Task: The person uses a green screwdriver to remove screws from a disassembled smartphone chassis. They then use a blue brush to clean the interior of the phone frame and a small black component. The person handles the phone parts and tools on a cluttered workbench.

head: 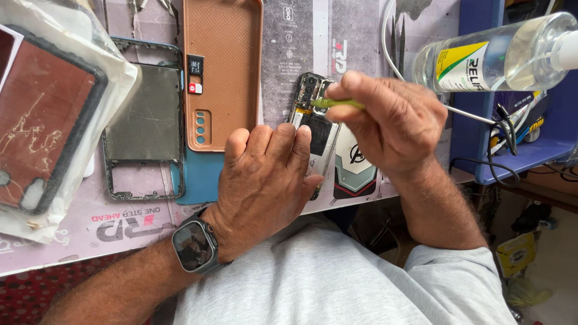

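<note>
An opened phone [314, 114] with its back off lies on the grey work mat [289, 54], its circuit board and black battery showing. My left hand [265, 180] lies flat over the phone's lower part and pins it down; a dark smartwatch [194, 245] is on that wrist. My right hand [391, 120] pinches a thin green tool [337, 103], whose tip touches the upper board near the camera area.
Left of the phone lie a brown back cover [223, 66], a small card tray [195, 73], a blue-edged phone frame [144, 120] and a bagged brown screen panel [48, 114]. A clear liquid bottle [500, 57] lies on a blue tray [481, 120] with cables at right; tweezers [397, 42] rest behind.
</note>
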